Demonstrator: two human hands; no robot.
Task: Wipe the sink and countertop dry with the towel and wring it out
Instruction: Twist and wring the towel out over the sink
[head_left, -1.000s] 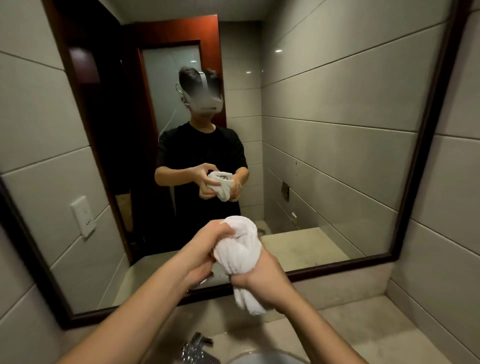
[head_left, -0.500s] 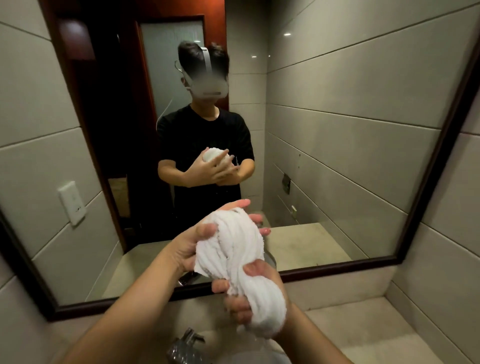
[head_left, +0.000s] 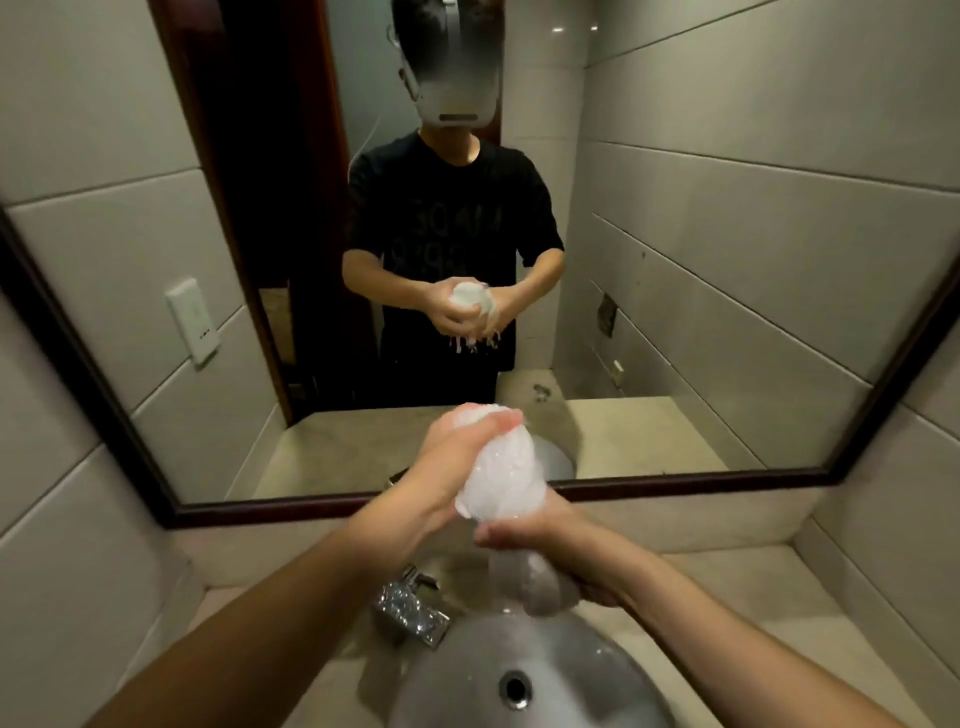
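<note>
A white towel (head_left: 501, 470), twisted into a thick roll, is held upright above the round grey sink (head_left: 566, 670). My left hand (head_left: 452, 457) grips its upper end, fingers curled over the top. My right hand (head_left: 545, 535) grips the lower part; the towel's wet tail (head_left: 530, 582) hangs below it, over the basin's back rim. Water runs off the towel toward the basin. The beige stone countertop (head_left: 727, 597) surrounds the sink.
A chrome faucet (head_left: 410, 608) stands at the sink's back left. A dark-framed mirror (head_left: 727, 260) covers the wall behind and reflects a person holding the towel. Tiled walls close in on both sides. A white wall switch (head_left: 191, 322) shows in the mirror.
The camera has tipped down, bringing sink and faucet into view. Both hands have lowered the towel over the basin and twisted it tighter; my left fingers, spread before, now curl over its top.
</note>
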